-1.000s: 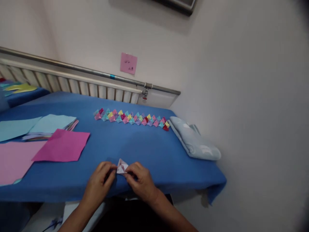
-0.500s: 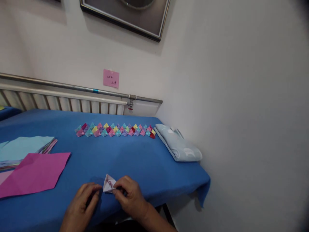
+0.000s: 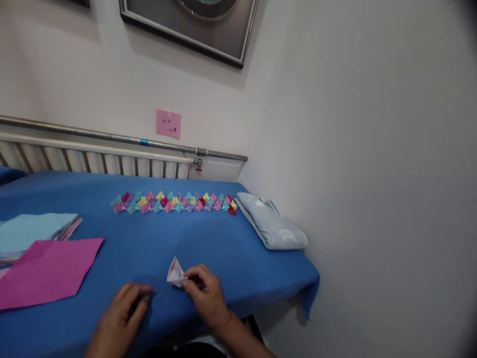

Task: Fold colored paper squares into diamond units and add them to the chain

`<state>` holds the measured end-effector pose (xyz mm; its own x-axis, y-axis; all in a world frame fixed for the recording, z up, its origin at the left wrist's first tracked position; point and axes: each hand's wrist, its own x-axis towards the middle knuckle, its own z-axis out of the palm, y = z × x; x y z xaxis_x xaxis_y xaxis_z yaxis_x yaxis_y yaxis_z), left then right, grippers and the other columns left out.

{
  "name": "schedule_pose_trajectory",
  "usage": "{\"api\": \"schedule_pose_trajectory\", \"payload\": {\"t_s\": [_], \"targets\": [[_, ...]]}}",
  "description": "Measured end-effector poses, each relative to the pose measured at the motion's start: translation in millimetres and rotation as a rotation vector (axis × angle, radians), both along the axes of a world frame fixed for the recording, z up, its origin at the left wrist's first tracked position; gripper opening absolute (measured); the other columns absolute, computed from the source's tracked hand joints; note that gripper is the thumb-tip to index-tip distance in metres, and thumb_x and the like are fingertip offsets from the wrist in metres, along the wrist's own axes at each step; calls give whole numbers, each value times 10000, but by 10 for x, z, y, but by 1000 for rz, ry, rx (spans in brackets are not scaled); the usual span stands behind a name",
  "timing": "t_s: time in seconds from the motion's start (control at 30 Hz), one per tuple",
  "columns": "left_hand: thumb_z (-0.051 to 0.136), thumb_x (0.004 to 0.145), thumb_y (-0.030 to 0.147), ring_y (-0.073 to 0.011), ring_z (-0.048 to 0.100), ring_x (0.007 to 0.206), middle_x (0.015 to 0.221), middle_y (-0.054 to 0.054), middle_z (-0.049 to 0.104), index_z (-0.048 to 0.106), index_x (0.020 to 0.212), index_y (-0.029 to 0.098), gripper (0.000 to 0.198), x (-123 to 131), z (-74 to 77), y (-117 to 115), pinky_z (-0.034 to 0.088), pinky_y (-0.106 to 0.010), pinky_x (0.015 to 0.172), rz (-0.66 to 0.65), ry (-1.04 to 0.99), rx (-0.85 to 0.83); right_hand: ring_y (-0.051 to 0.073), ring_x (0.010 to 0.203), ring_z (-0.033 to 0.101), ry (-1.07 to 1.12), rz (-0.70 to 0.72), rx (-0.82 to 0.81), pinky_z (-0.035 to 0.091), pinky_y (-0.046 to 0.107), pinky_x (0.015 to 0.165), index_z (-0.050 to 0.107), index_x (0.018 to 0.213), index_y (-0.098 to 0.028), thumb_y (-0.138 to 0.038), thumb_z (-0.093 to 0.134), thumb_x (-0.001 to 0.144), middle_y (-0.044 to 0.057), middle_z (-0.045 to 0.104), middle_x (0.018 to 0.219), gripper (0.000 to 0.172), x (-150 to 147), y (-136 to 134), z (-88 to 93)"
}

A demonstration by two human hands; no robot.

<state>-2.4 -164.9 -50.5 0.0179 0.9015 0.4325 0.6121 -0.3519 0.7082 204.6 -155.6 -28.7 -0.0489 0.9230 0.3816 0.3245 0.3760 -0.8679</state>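
Note:
My right hand (image 3: 209, 296) pinches a small folded piece of origami paper (image 3: 175, 274) between thumb and index finger. The paper is whitish with pinkish marks inside and has a pointed, opened-out shape; it is held above the blue cloth. To the left of it, my left hand (image 3: 121, 315) rests near the cloth, apart from the paper. Its fingers are loosely curved, with a gap between thumb and index finger and nothing in them. Across the back of the table, many small folded paper pieces (image 3: 170, 202) lie in close rows, in pink, blue, yellow, purple and red.
A magenta paper sheet (image 3: 52, 272) and a stack of coloured paper (image 3: 35, 228) lie on the left of the blue tablecloth (image 3: 149, 243). A folded light-blue cloth (image 3: 271, 223) sits at the right edge by the wall. A radiator (image 3: 93, 160) runs behind the table.
My right hand has carried the folded paper slightly up and to the right, turning it. My left hand has come away from the paper. The view has shifted slightly.

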Motion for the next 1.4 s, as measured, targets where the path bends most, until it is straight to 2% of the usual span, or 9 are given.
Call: {"api": "schedule_pose_trajectory", "payload": {"t_s": [0.1, 0.23, 0.37, 0.47, 0.6, 0.73, 0.87, 1.1, 1.4], "targets": [[494, 758, 431, -197, 662, 693, 753, -3, 694, 673, 758, 264, 245, -17, 141, 179, 532, -305, 648, 17, 40, -129, 120, 680, 561, 76, -86, -64, 444, 212, 637, 652, 835, -200, -286, 593, 786, -14, 612, 757, 115, 221, 133, 50], [485, 702, 390, -194, 651, 623, 754, -23, 712, 666, 754, 245, 237, 21, 369, 620, 500, -295, 572, -45, 131, -266, 134, 717, 571, 31, -235, -38, 454, 229, 667, 650, 850, -176, -342, 581, 790, 5, 626, 790, 189, 614, 462, 174], [484, 690, 357, -198, 648, 641, 762, -48, 705, 646, 736, 218, 218, 281, 502, 1096, 490, -299, 591, -70, 188, -251, 132, 681, 547, -35, -371, 26, 442, 234, 631, 655, 828, -169, -373, 572, 782, 9, 620, 782, 225, 944, 870, 249], [461, 706, 318, -190, 639, 641, 764, -44, 691, 639, 759, 209, 215, 536, 496, 1381, 491, -300, 610, -131, 198, -235, 132, 661, 530, -46, -428, 35, 436, 242, 628, 656, 824, -171, -383, 569, 778, 7, 609, 768, 234, 1112, 1185, 249], [429, 757, 294, -188, 647, 708, 787, -39, 668, 627, 779, 207, 217, 731, 339, 1635, 508, -308, 672, -192, 156, -158, 132, 627, 516, -86, -459, 26, 431, 249, 624, 658, 804, -174, -373, 564, 771, 4, 599, 739, 223, 1267, 1572, 194], [428, 812, 333, -179, 660, 746, 832, -20, 668, 634, 835, 235, 229, 729, 139, 1744, 531, -295, 678, -185, 95, -125, 141, 645, 533, -120, -466, 6, 436, 252, 632, 658, 807, -185, -365, 560, 770, 7, 614, 750, 209, 1376, 1843, 102], [465, 829, 392, -176, 676, 748, 829, 2, 688, 653, 849, 271, 225, 689, 57, 1763, 550, -269, 660, -205, 69, -110, 142, 650, 537, -137, -477, -21, 438, 252, 625, 660, 838, -183, -372, 555, 790, 16, 621, 773, 221, 1438, 1983, 34], [485, 829, 486, -183, 684, 789, 886, 6, 700, 663, 888, 293, 269, 651, -19, 1750, 569, -255, 675, -203, 56, -147, 143, 664, 547, -186, -490, -39, 440, 254, 634, 667, 869, -193, -329, 545, 815, 16, 607, 776, 191, 1449, 2062, 21], [478, 855, 468, -194, 665, 904, 968, 8, 676, 627, 967, 310, 244, 560, -190, 1734, 569, -293, 769, -248, 74, -213, 140, 659, 552, -212, -490, -57, 445, 250, 615, 666, 890, -199, -298, 541, 814, 22, 615, 818, 177, 1442, 2084, 6]]}}
